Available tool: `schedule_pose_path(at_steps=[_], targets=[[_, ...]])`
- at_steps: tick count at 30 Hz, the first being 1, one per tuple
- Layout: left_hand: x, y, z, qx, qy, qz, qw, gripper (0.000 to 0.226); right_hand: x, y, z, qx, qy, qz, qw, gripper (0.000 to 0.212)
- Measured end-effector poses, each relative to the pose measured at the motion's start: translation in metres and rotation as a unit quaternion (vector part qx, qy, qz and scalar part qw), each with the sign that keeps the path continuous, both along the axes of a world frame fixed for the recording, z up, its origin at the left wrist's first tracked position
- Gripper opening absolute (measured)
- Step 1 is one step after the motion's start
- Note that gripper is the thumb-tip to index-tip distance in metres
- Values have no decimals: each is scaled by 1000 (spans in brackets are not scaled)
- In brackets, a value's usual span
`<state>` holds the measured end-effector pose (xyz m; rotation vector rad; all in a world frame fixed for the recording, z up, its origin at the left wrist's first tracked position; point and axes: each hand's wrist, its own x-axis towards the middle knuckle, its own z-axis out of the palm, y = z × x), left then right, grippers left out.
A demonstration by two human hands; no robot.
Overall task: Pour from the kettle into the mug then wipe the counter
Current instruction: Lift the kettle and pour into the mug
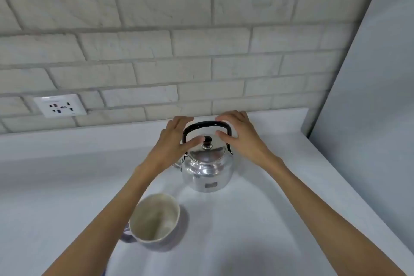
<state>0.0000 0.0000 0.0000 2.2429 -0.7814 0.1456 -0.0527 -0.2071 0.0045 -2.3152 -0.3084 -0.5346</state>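
Kettle: a shiny, round silver metal kettle point(207, 170) stands upright at the centre of the frame on the pale grey tabletop point(257, 219), lid on, with a dark knob point(207, 140) on top and a black arched handle point(207, 124) raised over it.
Left hand: the left hand point(173, 141) comes in from the lower left and sits at the left side of the handle, fingers spread and loose, thumb reaching toward the knob; it grips nothing.
Right hand: the right hand point(238, 134) mirrors it on the right of the handle, fingers apart and curved over the handle's corner, thumb lying over the lid's edge; whether it actually touches the handle, I cannot tell.
Mug: a cream-lined, round ceramic mug point(154, 219) with a lilac outside sits lower left of the kettle, near it but apart, partly under the left forearm, its handle pointing to the left of the frame; inside looks dry.
Wall: pale grey brick-pattern wall point(201, 40) fills the top half of the frame.
Socket: a white wall socket plate point(60, 105) sits at the left, just above the tabletop's back edge.
Right edge: a plain grey panel point(376, 74) runs down the right side.
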Motion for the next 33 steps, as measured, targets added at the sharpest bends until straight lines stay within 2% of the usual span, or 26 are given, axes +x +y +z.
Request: schedule_pose_path(at_steps=[4,13,15,19,22,33], targets=[[9,-7,-6,-8,30,2,1000,83,13,-1,-4,20,31,3,999,37],[22,-18,-25,-101,122,-33,987,69,34,-1,-21,177,111,54,976,60],[22,-19,-25,-120,130,-28,984,57,35,0,-23,199,101,46,974,53],[23,-21,-23,-138,99,-6,985,18,39,1,-24,244,80,36,966,24],[24,-21,-20,-136,98,3,986,18,39,3,-23,262,71,34,962,16],[6,-24,12,-129,69,-12,989,22,18,4,9,260,35,40,964,11]])
